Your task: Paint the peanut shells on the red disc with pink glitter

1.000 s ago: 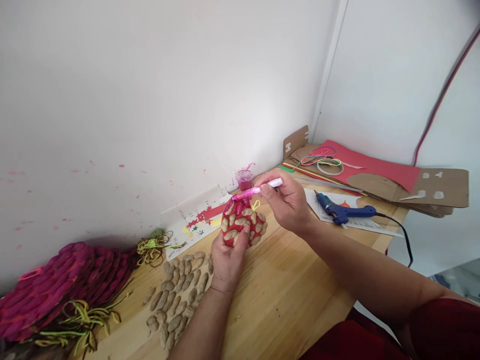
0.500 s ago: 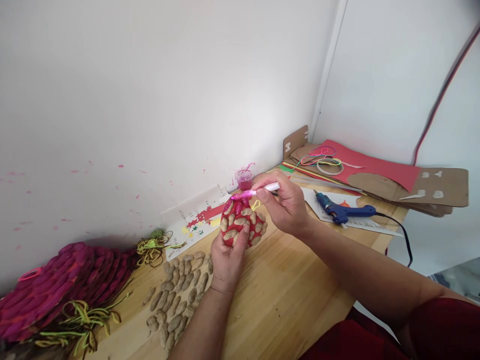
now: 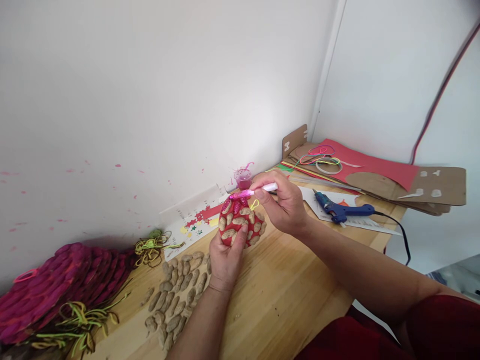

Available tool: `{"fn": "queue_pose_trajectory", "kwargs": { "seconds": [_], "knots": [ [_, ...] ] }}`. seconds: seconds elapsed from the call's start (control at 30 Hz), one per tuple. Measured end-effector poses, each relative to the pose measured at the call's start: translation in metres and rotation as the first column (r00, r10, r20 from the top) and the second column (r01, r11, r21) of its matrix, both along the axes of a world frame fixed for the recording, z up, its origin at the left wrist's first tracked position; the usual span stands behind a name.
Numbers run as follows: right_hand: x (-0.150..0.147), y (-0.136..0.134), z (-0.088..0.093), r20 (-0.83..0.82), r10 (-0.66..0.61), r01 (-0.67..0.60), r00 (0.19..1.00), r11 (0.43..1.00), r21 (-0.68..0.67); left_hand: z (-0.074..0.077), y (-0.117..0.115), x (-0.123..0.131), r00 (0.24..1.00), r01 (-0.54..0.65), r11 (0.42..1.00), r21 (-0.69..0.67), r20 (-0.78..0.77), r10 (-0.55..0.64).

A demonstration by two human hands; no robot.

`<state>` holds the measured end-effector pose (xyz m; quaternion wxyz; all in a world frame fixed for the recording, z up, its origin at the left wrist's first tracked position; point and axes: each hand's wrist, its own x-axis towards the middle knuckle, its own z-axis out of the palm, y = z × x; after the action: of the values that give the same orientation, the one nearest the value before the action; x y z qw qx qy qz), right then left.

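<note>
My left hand (image 3: 227, 257) grips a red disc covered with peanuts (image 3: 234, 221) by its lower edge, thumb on the front. A few peanuts at its top are painted magenta, and a yellow loop (image 3: 255, 204) sticks out at its upper right. Pinched in my right hand (image 3: 282, 202) is a white-handled paintbrush (image 3: 268, 187). Its magenta-coated end lies against the painted peanuts at the disc's top. Just behind stands a small clear cup of magenta paint (image 3: 243, 178). Loose peanuts (image 3: 176, 295) are spread on the wooden table left of my left forearm.
Magenta-painted discs (image 3: 56, 290) with yellow-green and brown strings are stacked at left. A blue glue gun (image 3: 343, 211) lies on paper at right, its cord over the table edge. Behind it are cardboard pieces (image 3: 450, 185), red sheet (image 3: 369, 162) and coloured cords. A paint-spattered wall borders the table.
The whole view has shifted slightly. Both hands keep their grips, and the brush stays at the top of the disc with hardly any movement.
</note>
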<state>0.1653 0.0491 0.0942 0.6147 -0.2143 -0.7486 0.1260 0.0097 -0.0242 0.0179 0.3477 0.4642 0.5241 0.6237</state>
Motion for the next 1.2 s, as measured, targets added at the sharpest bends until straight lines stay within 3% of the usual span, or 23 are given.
{"fn": "queue_pose_trajectory", "kwargs": {
  "seconds": [0.2,0.6,1.2],
  "knots": [
    [-0.001,0.0,0.001,0.011,0.036,-0.036,0.999,0.999,0.02,-0.002,0.001,-0.001,0.999,0.009,1.0,0.014,-0.042,-0.008],
    [-0.001,-0.007,0.005,0.09,-0.019,0.005,0.996,0.989,0.151,-0.002,0.0,-0.005,0.91,-0.118,0.986,0.12,-0.384,0.156],
    [0.001,-0.011,0.008,0.09,-0.108,0.093,0.99,0.983,0.16,-0.005,0.002,-0.006,0.87,-0.15,0.976,0.157,-0.449,0.206]
  ]
}}
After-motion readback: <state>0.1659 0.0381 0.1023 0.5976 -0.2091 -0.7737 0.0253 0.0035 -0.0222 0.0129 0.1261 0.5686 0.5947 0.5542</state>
